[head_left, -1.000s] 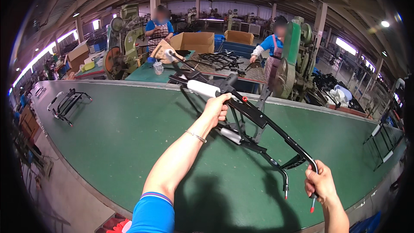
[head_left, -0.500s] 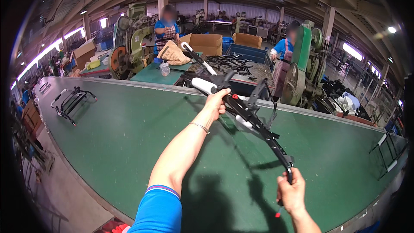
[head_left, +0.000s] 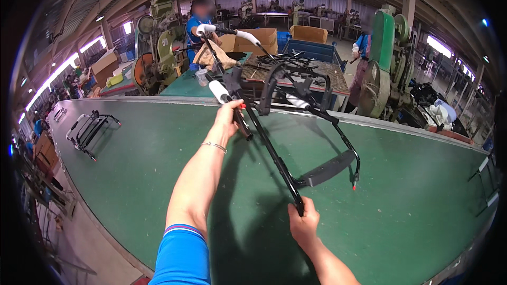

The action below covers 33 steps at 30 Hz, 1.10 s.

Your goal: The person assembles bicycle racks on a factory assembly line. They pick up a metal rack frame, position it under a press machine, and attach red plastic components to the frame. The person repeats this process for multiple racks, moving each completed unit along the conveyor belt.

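Note:
A black tubular frame [head_left: 270, 149], much like a folding stroller frame, is held tilted above the green table. My left hand [head_left: 228, 117] is closed round its tube, close to a white sleeve [head_left: 218, 91] and a small red part. Lower down, my right hand [head_left: 304, 221] grips the near end of a long side tube. A dark curved crosspiece [head_left: 328, 169] joins this tube to the far side tube, which has a red tip. The far end is a loop with white sleeves, reaching past the table's back edge.
Similar frames stand on the green table [head_left: 137, 163]: one frame [head_left: 91, 131] at left, another [head_left: 482, 179] at the right rim. Beyond it are heavy green machines [head_left: 381, 42], a blue bin [head_left: 311, 48] with black parts, cardboard boxes and two people.
The frame has turned, so its two sides and crosspiece now show spread apart. My right hand has moved left with its end; my left hand has shifted slightly left.

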Motion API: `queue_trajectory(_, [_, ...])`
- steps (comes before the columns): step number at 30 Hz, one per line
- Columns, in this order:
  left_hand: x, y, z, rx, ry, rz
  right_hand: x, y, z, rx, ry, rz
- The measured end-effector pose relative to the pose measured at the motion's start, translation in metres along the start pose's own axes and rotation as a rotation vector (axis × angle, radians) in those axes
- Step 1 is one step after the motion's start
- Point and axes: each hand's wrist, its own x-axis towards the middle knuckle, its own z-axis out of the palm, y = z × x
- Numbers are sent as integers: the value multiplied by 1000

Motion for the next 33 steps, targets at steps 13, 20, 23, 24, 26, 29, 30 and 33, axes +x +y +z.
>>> queue_trajectory(13, [61, 51, -74, 32, 129, 118, 80, 42, 79, 206, -137, -288])
queue_trajectory(20, [79, 56, -86, 8, 123, 153, 110, 52, 100, 250, -161, -326])
queue_trajectory(23, [88, 57, -92, 1, 159, 188, 122, 45, 100, 247, -199, -302])
queue_trajectory(24, [91, 58, -93, -18, 151, 184, 125, 43, 99, 238, -209, -296])
queue_trajectory(26, [95, 60, -91, -69, 181, 175, 131, 41, 97, 250, -227, -261])
queue_trajectory(29, [88, 61, -80, -39, 214, 169, 139, 35, 99, 207, -237, -214])
queue_trajectory(30, [81, 60, -85, 31, 54, 137, 144, 36, 105, 248, -216, -195])
queue_trajectory(33, [61, 63, -74, 168, -42, 170, 173, 19, 126, 409, -215, -111])
